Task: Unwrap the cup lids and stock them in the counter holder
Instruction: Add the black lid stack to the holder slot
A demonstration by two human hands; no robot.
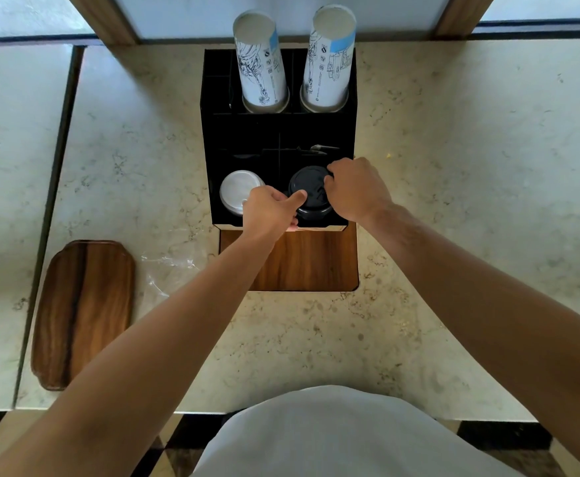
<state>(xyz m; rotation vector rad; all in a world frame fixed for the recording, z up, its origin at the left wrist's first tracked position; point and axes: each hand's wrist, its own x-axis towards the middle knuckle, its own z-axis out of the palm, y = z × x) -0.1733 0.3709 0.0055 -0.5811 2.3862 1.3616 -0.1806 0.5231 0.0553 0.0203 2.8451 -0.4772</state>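
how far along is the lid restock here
Done: clear wrapper lies discarded on the counter; white lids already sit in the black holder. In hand: left hand and right hand grip the black lid stack, seating it. Left: letting go.

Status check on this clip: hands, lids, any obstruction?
Left hand and right hand both gripping black lid stack in holder. Wrapper discarded on counter. Nothing blocking.
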